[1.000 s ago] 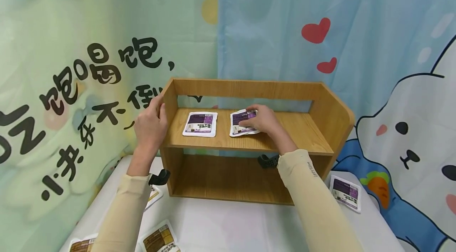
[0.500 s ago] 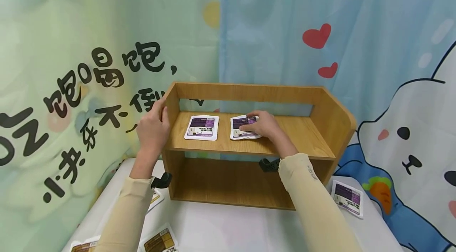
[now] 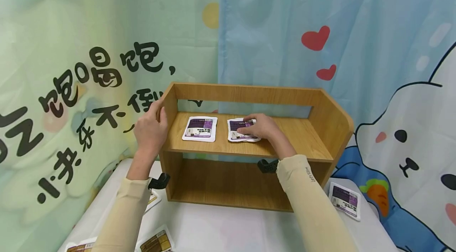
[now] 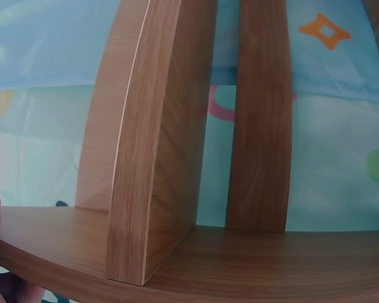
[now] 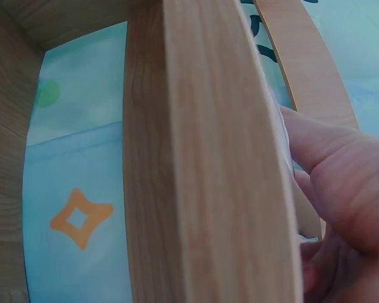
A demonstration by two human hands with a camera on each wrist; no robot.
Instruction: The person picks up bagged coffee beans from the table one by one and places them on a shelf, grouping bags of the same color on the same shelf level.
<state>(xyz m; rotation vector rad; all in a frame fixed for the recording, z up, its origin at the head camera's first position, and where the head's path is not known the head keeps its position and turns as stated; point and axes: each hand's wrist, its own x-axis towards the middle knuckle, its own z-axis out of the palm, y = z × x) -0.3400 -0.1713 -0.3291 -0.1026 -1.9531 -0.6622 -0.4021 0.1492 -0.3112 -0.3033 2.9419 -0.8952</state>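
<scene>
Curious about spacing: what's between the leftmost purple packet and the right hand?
Bare shelf, then another purple packet partly under the right hand, in the head view.

Wd. shelf, 2-tier, stands upright. Purple/wht pkt, part. hidden, lies flat on upper tier; matching pkt lies flat at its 9 o'clock, apart.

Head view forward and down, wrist views close up, shelf in all

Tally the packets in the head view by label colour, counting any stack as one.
Purple-labelled packets: 3
Brown-labelled packets: 2
Mostly hidden packet, label colour unclear: 1
Total: 6
</scene>
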